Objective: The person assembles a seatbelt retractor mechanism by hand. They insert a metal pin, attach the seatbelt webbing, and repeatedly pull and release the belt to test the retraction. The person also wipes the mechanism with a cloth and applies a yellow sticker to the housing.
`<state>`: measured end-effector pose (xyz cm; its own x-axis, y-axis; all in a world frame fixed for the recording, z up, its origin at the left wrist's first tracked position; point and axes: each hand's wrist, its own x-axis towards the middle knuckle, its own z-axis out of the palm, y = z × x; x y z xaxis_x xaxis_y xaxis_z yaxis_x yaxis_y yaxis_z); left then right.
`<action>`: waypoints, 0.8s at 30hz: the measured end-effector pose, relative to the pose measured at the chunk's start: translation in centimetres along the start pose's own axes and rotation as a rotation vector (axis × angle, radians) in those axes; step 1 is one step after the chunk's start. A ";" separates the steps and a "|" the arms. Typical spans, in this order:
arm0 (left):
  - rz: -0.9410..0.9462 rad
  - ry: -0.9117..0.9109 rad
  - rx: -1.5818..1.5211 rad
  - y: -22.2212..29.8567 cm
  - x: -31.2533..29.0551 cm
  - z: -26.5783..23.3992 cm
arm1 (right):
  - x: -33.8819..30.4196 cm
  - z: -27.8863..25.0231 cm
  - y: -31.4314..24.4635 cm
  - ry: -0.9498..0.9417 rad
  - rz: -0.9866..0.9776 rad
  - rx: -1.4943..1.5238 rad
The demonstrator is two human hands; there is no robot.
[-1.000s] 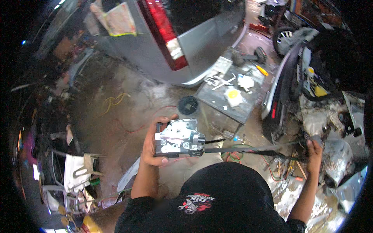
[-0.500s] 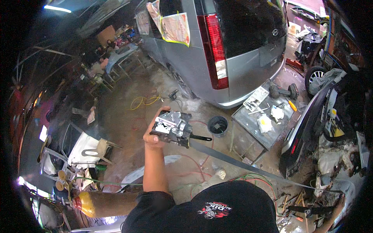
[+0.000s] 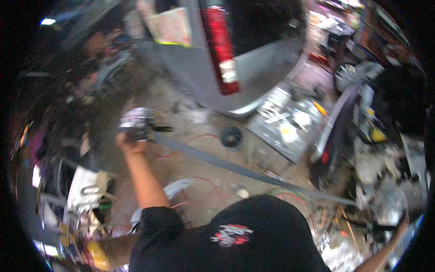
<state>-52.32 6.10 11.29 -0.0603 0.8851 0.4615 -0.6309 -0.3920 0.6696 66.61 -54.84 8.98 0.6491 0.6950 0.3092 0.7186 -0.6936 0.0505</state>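
Note:
My left hand (image 3: 129, 142) is stretched forward and left, its fingers wrapped round a seat belt retractor (image 3: 137, 119), a compact silver and black metal unit with a dark tab on its right side. Grey seat belt webbing (image 3: 217, 161) leaves the retractor and runs taut across to the lower right. My right hand (image 3: 404, 219) is far out at the right rim, where the strap leads to it. The fingers there are small and blurred, but the tight strap shows them closed on its end.
Ahead stands a grey van (image 3: 176, 68) with a red tail light. A low work table (image 3: 263, 128) bears tools and papers; a black bucket (image 3: 231, 137) sits left of it. Red hoses cross the floor. A dark bumper (image 3: 337, 136) is at right, a yellow-topped cylinder (image 3: 97, 255) at lower left.
My left hand has moved left and slightly up with the retractor, and more webbing spans between my hands. The whole view has shifted and blurred.

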 end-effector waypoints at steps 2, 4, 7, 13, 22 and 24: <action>-0.038 0.055 -0.072 -3.6 -0.1 -2.7 | 1.0 -5.1 2.3 0.115 -0.272 -0.418; -0.042 0.023 0.005 0.8 3.3 -1.9 | 0.3 2.9 -4.4 0.207 0.441 0.931; 0.016 0.141 0.059 2.9 4.4 -2.6 | 2.2 2.8 -13.2 0.103 0.586 1.080; -0.075 0.094 -0.127 -2.2 6.7 -4.4 | 0.9 0.4 -13.4 0.085 0.495 1.192; -0.026 -0.026 -0.116 -1.8 6.8 2.6 | 0.2 -7.6 -39.4 -0.116 0.441 1.444; -0.033 -0.035 -0.141 -1.5 7.3 2.0 | 0.7 -11.3 -44.2 -0.275 0.238 1.610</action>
<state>-50.27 12.68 14.86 -0.0117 0.8867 0.4622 -0.7349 -0.3210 0.5974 32.45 -25.81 17.67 0.6714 0.7410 -0.0103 -0.0067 -0.0078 -0.9999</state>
